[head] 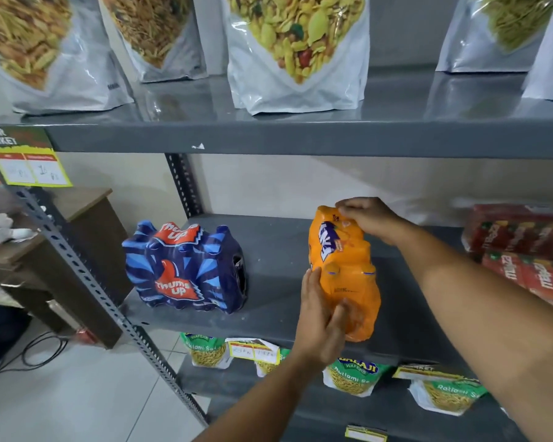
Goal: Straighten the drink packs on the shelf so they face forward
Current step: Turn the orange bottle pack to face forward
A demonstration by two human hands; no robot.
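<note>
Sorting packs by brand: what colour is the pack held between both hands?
The pack is orange with purple lettering, clearest in the head view.

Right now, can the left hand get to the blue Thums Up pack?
Probably yes: only bare shelf lies between the left hand and the blue pack, though it must first release the orange pack.
</note>
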